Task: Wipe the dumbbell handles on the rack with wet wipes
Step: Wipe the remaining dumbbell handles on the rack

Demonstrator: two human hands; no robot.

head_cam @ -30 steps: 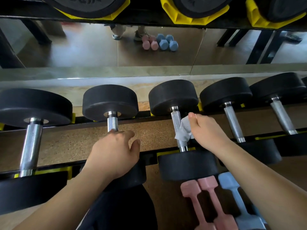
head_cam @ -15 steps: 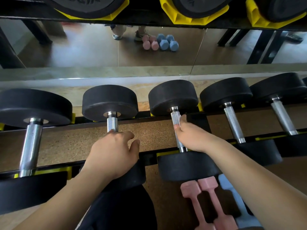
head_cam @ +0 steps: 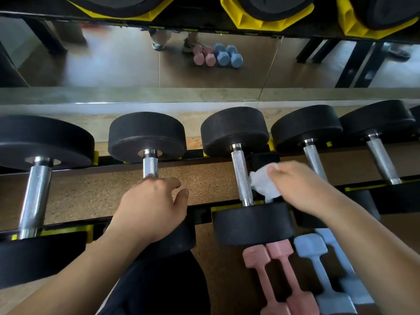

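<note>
Head view: right hand (head_cam: 302, 189) around wet wipe (head_cam: 264, 184)

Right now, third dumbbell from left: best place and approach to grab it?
Grip the knurled steel handle mid-span, coming from above. It lies bare between the two black heads, which look too wide to grasp. The right hand with the wipe sits just to its right.

Bare arms, dark clothing below

Both forearms are uncovered to the frame's edge — no sleeves, watch or rings show on the left hand (head_cam: 148, 210) or right hand (head_cam: 302, 187); a dark, near-black garment (head_cam: 159, 285) sits between them — plain, unmarked fabric.
</note>
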